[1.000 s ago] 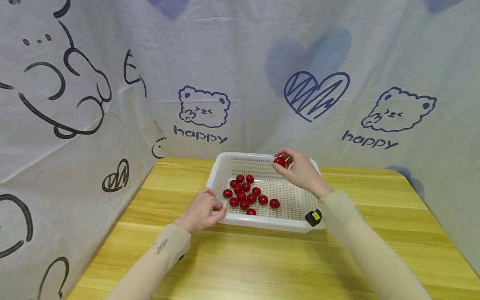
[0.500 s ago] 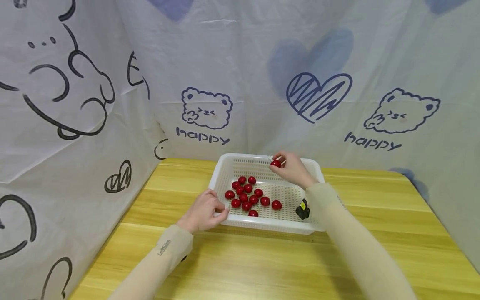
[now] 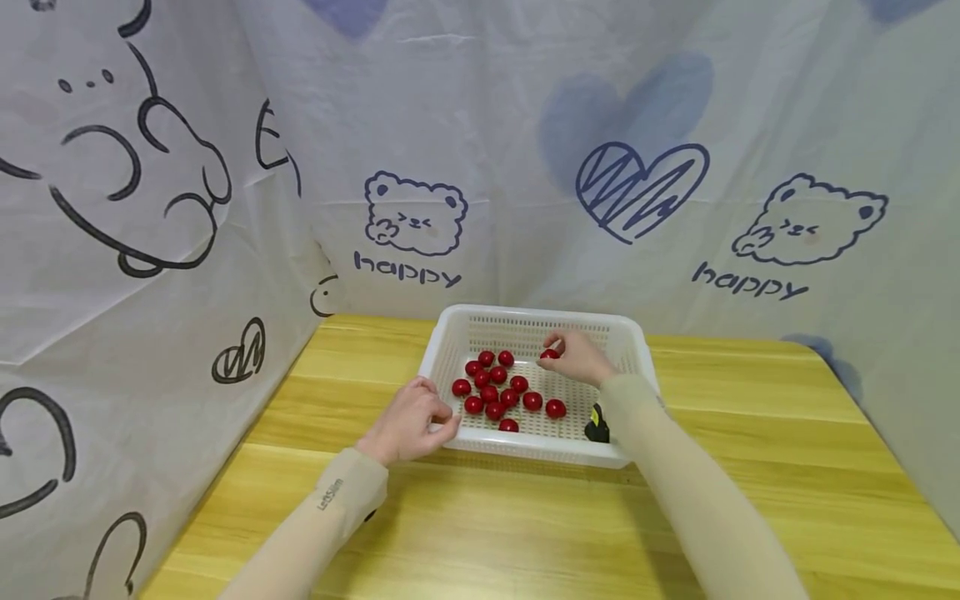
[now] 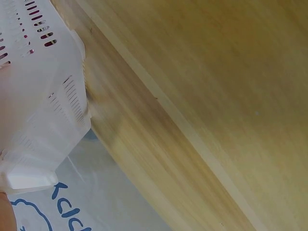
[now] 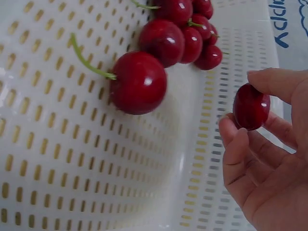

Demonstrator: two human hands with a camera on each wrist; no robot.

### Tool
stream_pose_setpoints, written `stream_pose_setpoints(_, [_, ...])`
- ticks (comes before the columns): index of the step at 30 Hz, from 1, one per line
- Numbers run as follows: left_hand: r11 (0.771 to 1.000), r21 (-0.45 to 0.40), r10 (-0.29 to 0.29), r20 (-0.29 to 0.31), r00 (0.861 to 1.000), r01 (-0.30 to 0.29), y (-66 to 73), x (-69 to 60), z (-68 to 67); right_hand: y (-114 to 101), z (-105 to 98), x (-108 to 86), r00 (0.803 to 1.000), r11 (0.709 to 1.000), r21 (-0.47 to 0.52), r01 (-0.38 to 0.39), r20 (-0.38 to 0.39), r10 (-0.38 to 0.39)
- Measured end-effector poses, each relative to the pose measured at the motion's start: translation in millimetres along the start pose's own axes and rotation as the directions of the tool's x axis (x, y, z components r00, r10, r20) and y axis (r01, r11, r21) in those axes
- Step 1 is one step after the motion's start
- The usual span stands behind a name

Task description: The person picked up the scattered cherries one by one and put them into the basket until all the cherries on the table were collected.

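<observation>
Between thumb and fingers my right hand (image 3: 579,358) pinches a dark red cherry (image 5: 251,107), held inside the white plastic basket (image 3: 542,450) over its back half. No stem shows on this one. Several more cherries (image 3: 489,395) lie on the basket floor, mostly in its left half. A green stem rises from the nearest loose cherry (image 5: 138,83) in the right wrist view. At the basket's front left corner, my left hand (image 3: 408,421) grips the rim with curled fingers. Only a sliver of that hand shows at the left edge of the left wrist view.
The slotted basket stands on a yellow wood-grain table (image 3: 480,533), near its back edge. Behind and to the left hangs a pale cloth (image 3: 517,233) with printed hearts and bears. A small black wrist camera (image 3: 597,427) sits by the right sleeve.
My right hand has moved down and slightly left with the cherry, from the height of the back rim into the basket. The left hand stays on the basket's corner.
</observation>
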State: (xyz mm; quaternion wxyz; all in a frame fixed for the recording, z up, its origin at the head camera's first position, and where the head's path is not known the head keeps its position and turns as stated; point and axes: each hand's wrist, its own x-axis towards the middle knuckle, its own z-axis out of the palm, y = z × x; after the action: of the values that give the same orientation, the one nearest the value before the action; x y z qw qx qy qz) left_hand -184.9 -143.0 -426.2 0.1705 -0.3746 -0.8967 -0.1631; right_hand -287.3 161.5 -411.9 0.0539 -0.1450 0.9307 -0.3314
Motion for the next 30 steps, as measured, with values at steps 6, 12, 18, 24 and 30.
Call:
stream_pose_setpoints(6, [1.000,0.001,-0.006,0.007,1.000,0.006,0.5,0.9,-1.2,5.9,6.5,2.0,0.996,0.998,-0.046,0.046,0.076,-0.042])
stream_pose_setpoints(12, [1.000,0.005,-0.019,0.025,1.000,0.018,0.7,1.3,-1.9,2.0,8.6,-2.4,0.988,0.998,-0.053,0.035,0.154,-0.026])
stream_pose_setpoints(18, [1.000,-0.001,-0.014,0.016,1.000,0.014,0.4,0.0,-0.7,1.6,10.0,-2.8,0.983,0.998,-0.057,0.009,0.182,0.001])
stream_pose_setpoints(24, [1.000,-0.004,-0.014,0.020,1.000,0.014,0.0,0.3,0.1,1.0,8.8,-3.4,0.981,0.998,-0.067,0.015,0.195,-0.002])
stream_pose_setpoints(30, [1.000,-0.001,-0.004,0.014,1.000,0.004,-0.5,1.5,-0.7,-3.4,5.1,-4.4,0.980,0.998,-0.067,0.011,0.198,0.003])
